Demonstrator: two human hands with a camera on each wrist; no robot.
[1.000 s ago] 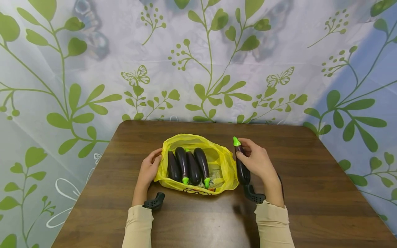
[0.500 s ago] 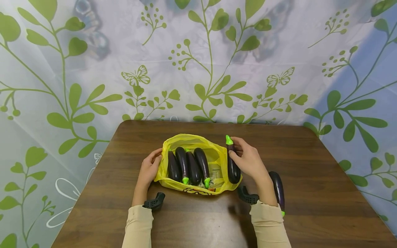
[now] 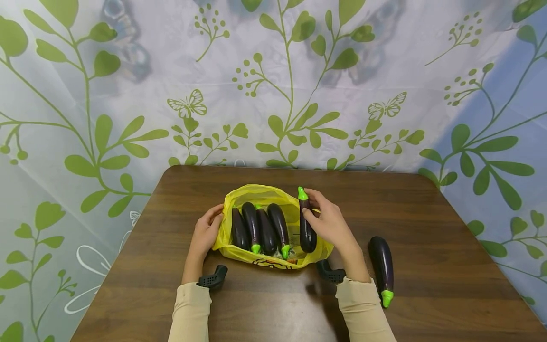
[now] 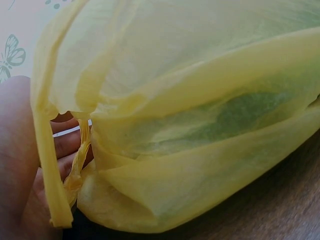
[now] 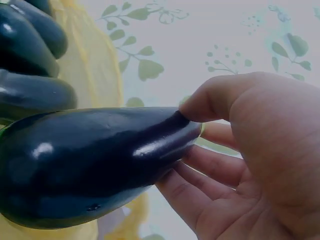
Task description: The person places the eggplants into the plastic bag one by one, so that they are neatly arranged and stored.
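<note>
A yellow plastic bag (image 3: 265, 192) lies with its mouth spread wide on the table. Several dark eggplants (image 3: 278, 225) with bright green stem ends rest side by side inside it. My left hand (image 3: 206, 232) holds the bag's left edge; in the left wrist view a strip of yellow plastic (image 4: 47, 165) passes between thumb and fingers. Over the right part of the opening, my right hand (image 3: 329, 221) pinches another eggplant (image 3: 308, 232) near its green stem end, its thick end pointing toward me. The right wrist view shows thumb and fingers around its narrow end.
One more eggplant (image 3: 381, 266) lies on the brown wooden table (image 3: 440, 247), right of my right forearm. Dark wrist mounts (image 3: 213, 278) sit at both wrists. A leaf-patterned wall covering (image 3: 273, 85) rises behind the table's far edge.
My right hand has moved left with its eggplant, from beside the bag to over its opening. The eggplant on the table has come out from behind my forearm. My left hand stays put.
</note>
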